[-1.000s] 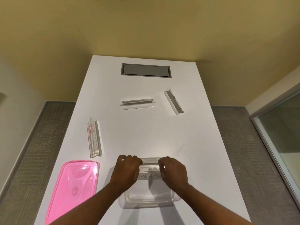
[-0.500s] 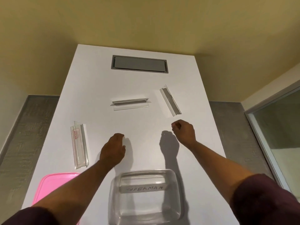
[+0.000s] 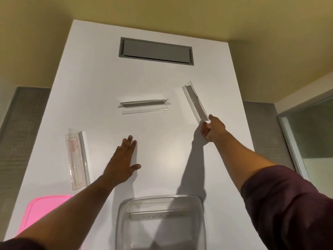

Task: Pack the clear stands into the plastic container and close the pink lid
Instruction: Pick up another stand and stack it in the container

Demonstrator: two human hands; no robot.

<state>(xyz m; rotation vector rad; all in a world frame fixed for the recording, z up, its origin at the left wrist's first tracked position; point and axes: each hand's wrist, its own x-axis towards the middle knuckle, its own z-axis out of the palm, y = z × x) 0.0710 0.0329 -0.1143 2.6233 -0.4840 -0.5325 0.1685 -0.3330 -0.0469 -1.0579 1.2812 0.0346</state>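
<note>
Three clear stands lie on the white table [image 3: 100,69]: one at the left [image 3: 77,157], one in the middle [image 3: 144,106], one slanted at the right [image 3: 194,103]. Another clear stand [image 3: 156,213] lies inside the clear plastic container [image 3: 202,213] at the near edge. The pink lid [image 3: 45,206] lies flat to the container's left, partly behind my left forearm. My left hand [image 3: 120,165] hovers low over the table with flat, spread fingers, holding nothing. My right hand [image 3: 214,129] reaches the near end of the right stand, fingers half curled and not closed on it.
A grey rectangular hatch [image 3: 155,51] is set into the far part of the table. Grey carpet runs along both long sides of the table, with yellow walls beyond. A glass partition [image 3: 310,134] stands at the right.
Both hands left the container and moved forward. The left hand has flattened out between the left and middle stands. The right hand has reached the near end of the right stand.
</note>
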